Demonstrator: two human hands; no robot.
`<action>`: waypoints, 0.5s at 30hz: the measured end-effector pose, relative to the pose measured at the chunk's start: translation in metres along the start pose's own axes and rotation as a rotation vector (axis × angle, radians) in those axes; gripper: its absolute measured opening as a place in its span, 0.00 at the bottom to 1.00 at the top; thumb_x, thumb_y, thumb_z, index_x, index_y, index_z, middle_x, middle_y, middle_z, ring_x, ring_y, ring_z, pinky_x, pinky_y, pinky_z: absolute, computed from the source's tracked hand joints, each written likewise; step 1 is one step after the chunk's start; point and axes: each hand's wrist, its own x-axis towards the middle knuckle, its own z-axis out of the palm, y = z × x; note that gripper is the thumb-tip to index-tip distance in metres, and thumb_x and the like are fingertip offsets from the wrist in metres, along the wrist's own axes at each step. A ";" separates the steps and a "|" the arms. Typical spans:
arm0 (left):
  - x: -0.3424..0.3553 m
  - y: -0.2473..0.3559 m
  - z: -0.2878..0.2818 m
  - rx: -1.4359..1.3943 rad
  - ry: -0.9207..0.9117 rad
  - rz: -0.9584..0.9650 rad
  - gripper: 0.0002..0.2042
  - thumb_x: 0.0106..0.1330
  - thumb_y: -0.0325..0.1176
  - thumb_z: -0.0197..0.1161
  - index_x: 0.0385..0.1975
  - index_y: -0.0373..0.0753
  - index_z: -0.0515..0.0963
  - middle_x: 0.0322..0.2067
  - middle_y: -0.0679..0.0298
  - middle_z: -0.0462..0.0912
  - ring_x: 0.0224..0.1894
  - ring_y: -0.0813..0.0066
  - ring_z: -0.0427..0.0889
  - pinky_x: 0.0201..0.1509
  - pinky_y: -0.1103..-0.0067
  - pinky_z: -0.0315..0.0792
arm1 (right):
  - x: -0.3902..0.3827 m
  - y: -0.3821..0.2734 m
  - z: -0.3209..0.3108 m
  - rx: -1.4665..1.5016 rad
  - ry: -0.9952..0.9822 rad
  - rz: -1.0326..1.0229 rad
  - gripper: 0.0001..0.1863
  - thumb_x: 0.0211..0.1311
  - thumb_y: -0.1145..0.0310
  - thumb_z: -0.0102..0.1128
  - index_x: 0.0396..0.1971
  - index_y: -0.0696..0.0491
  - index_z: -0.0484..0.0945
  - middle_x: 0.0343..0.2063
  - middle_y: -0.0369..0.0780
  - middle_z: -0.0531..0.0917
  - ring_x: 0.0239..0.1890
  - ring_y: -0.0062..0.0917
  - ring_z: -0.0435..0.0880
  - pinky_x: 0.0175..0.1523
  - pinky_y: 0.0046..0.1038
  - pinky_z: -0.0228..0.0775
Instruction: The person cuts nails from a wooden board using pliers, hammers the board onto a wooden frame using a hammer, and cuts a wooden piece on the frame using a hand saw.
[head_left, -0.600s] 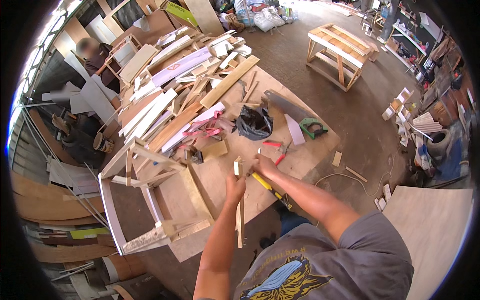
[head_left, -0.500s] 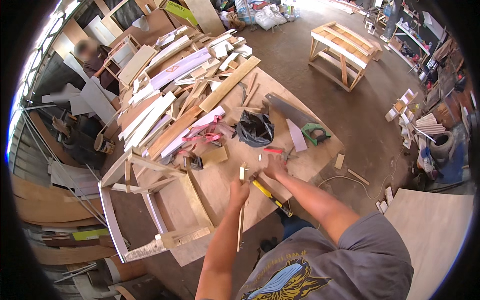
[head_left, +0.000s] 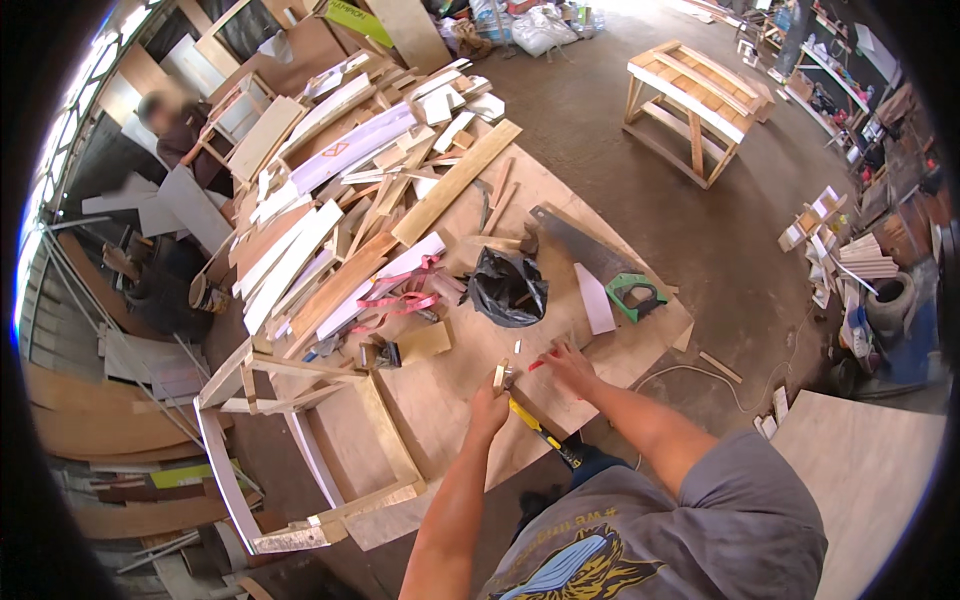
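Note:
My left hand (head_left: 487, 408) grips a narrow wooden strip (head_left: 500, 374), seen nearly end-on, at the workbench's front. A hammer (head_left: 536, 425) with a yellow-and-black handle lies just beside it. My right hand (head_left: 570, 372) is closed around red-handled pliers (head_left: 537, 365), which are partly hidden by the fingers. A black plastic bag (head_left: 505, 288) sits beyond my hands. A green-handled saw (head_left: 632, 296) and a pink offcut (head_left: 593, 298) lie to the right. A wooden frame (head_left: 381, 425) rests at the left of the plywood top (head_left: 480, 350).
A pile of wood offcuts (head_left: 340, 200) covers the bench's back left. Another person (head_left: 180, 140) is behind it. A slatted wooden stand (head_left: 690, 85) is at back right. A plywood sheet (head_left: 860, 480) lies right of me. A cord (head_left: 670, 372) runs along the floor.
My left hand has moved down and right, tipping the strip nearly end-on. My right hand has moved down and right onto the red pliers. The view has shifted slightly.

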 end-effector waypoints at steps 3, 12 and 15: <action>-0.001 0.005 0.006 0.010 -0.033 0.067 0.28 0.63 0.26 0.58 0.67 0.43 0.73 0.52 0.40 0.83 0.56 0.39 0.82 0.62 0.58 0.74 | -0.017 -0.045 -0.024 -0.046 0.108 0.312 0.32 0.65 0.49 0.63 0.68 0.37 0.73 0.72 0.54 0.64 0.76 0.52 0.59 0.72 0.58 0.59; 0.001 0.018 0.055 0.137 -0.154 0.109 0.30 0.61 0.27 0.54 0.68 0.44 0.72 0.57 0.36 0.79 0.62 0.35 0.76 0.67 0.53 0.69 | -0.008 -0.063 0.013 -0.015 0.032 0.721 0.44 0.61 0.32 0.62 0.72 0.41 0.67 0.77 0.61 0.54 0.79 0.61 0.48 0.75 0.67 0.44; -0.002 0.019 0.055 0.111 -0.157 0.108 0.30 0.61 0.26 0.54 0.68 0.43 0.72 0.58 0.37 0.79 0.63 0.34 0.75 0.68 0.54 0.69 | -0.023 -0.055 0.019 -0.078 -0.009 0.635 0.47 0.57 0.36 0.68 0.74 0.40 0.65 0.76 0.64 0.54 0.80 0.61 0.47 0.74 0.67 0.44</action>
